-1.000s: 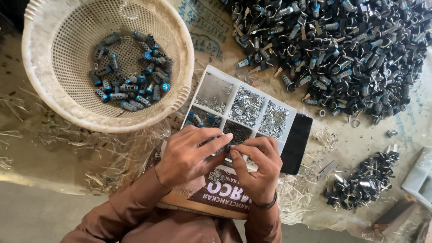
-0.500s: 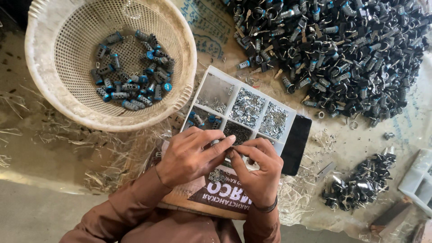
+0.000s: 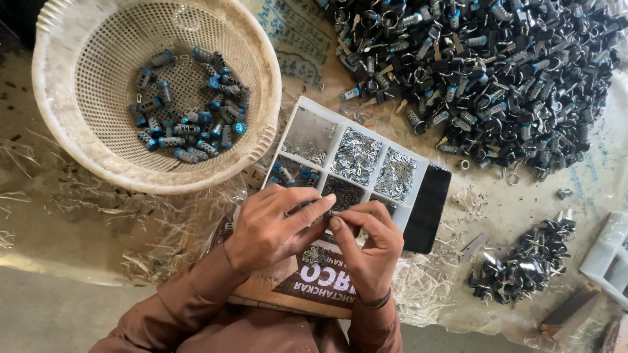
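From the head view, one white compartment tray (image 3: pixel 307 127) lies at centre, six cells showing, most filled with tiny metal bits. One round white mesh basket (image 3: pixel 65 131) sits to its upper left, holding about two dozen blue-tipped lock cylinders (image 3: pixel 186 124). A large heap of dark lock parts (image 3: pixel 484 72) spreads to the tray's upper right; a small pile (image 3: pixel 523 265) lies to its lower right.

Over the tray's near edge, the left hand (image 3: pixel 271 229) and right hand (image 3: pixel 369 252) meet fingertip to fingertip, pressed together, pinching a small metal piece (image 3: pixel 331 214) too small to identify. Below the tray, under the hands, lies a brown cardboard panel with a dark label (image 3: pixel 320 284) bearing white lettering.
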`<state>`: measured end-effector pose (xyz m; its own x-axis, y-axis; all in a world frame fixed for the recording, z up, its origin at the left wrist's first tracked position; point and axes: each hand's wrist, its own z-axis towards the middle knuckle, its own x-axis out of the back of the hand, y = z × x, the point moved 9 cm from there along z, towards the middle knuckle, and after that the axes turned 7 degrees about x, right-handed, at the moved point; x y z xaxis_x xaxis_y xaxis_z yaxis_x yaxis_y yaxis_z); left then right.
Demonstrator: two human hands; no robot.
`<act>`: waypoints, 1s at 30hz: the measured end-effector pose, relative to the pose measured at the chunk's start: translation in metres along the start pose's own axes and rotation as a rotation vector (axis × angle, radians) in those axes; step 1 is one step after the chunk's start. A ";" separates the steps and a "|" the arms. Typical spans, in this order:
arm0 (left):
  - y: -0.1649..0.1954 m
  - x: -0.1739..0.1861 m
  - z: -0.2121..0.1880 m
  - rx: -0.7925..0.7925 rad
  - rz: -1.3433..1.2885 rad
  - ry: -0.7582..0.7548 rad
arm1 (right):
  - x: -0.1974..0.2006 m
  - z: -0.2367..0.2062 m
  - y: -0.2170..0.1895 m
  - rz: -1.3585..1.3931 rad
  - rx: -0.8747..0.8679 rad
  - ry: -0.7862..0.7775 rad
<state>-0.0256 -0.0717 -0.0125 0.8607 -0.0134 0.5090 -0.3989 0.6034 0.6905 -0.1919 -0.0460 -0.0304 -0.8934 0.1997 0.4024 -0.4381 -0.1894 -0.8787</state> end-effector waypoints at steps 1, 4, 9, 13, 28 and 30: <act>0.000 0.000 0.000 0.003 -0.013 0.005 | 0.000 -0.001 0.002 0.029 -0.012 -0.005; -0.001 0.001 0.001 0.005 -0.023 0.010 | 0.000 -0.002 0.007 0.051 -0.035 -0.016; 0.001 0.002 0.000 0.002 -0.012 0.010 | 0.000 -0.001 0.007 0.059 -0.028 -0.013; 0.002 0.002 0.000 -0.001 -0.003 0.006 | 0.001 -0.001 0.005 0.041 -0.007 -0.003; 0.000 0.006 0.002 0.024 -0.061 0.027 | 0.006 -0.010 0.033 0.268 -0.092 0.027; 0.000 0.006 0.002 0.035 -0.074 0.030 | 0.006 -0.012 0.030 0.191 -0.090 0.003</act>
<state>-0.0213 -0.0733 -0.0082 0.8972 -0.0323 0.4405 -0.3445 0.5732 0.7435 -0.2089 -0.0394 -0.0578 -0.9590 0.1710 0.2258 -0.2502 -0.1375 -0.9584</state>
